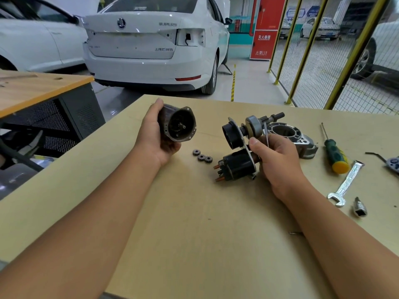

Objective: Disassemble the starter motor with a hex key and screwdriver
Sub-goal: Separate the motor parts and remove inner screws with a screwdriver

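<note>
Left hand (155, 134) at centre frame, grip wrapped round the dark motor housing (177, 124), fingers curled behind it and thumb on top, the open end turned toward the camera with a thin shaft showing inside. The housing is held up off the table (194, 212).

Over to the right hand (274, 156), just right of centre: its grip is closed on the solenoid and drive assembly (237, 147), thumb pressed against the front, fingers curled behind. A thin hex key (266, 134) sticks up from the same grip between thumb and fingers. The black solenoid cylinder with its copper terminals hangs at the lower end, and the shaft with its silver ring points toward the upper right.

Between the two hands, three small gears (202, 156) lie in a touching row on the table. Just behind the right hand sits the silver aluminium nose housing (289, 134), resting on the table.

Further right, a green-and-yellow screwdriver (334, 152) lies with its tip pointing up the frame. Below it, an open-ended wrench (345, 184), and near the wrench's jaw end a small socket (360, 207).

Beyond the table's far edge, upper centre, a white car (151, 44) stands tail-on; a yellow mesh fence (323, 50) runs along the upper right.
</note>
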Motion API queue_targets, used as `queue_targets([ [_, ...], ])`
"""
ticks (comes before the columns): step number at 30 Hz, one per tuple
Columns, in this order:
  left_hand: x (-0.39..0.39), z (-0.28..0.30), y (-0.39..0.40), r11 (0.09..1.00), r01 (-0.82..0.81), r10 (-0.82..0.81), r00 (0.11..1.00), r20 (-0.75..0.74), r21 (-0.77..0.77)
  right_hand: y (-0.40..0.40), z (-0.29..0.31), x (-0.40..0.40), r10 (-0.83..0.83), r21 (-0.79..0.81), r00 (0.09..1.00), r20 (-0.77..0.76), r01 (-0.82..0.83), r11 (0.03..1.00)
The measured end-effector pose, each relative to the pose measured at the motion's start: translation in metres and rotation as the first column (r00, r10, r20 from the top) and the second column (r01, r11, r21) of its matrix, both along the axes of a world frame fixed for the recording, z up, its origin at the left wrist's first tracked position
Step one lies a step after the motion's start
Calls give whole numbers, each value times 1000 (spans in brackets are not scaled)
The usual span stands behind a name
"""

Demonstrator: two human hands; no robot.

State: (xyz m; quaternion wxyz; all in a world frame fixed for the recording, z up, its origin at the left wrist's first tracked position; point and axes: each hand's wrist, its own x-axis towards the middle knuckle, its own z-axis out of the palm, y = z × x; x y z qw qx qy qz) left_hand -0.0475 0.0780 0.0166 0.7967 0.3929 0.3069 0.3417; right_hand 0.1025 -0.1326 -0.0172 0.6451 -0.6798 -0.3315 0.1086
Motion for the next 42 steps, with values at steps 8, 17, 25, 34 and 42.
queue_targets([
  [8,-15,-3,15,447,-258,460,887,26,856,0,-4,2,2,33,1000,-9,-2,999],
  [17,-11,-18,25,497,85,310,912,-268,864,0,-4,3,10,26,1000,3,-10,1000],
  [25,-9,-17,26,482,142,252,923,-291,865,-4,-1,0,57,16,998,31,-58,998],
  [34,-17,-15,31,472,226,242,896,-372,852,-8,5,-3,77,5,997,-14,-76,997],
  [42,-15,-13,27,492,277,230,873,-430,826,-16,17,-5,153,89,986,-64,-147,985],
])
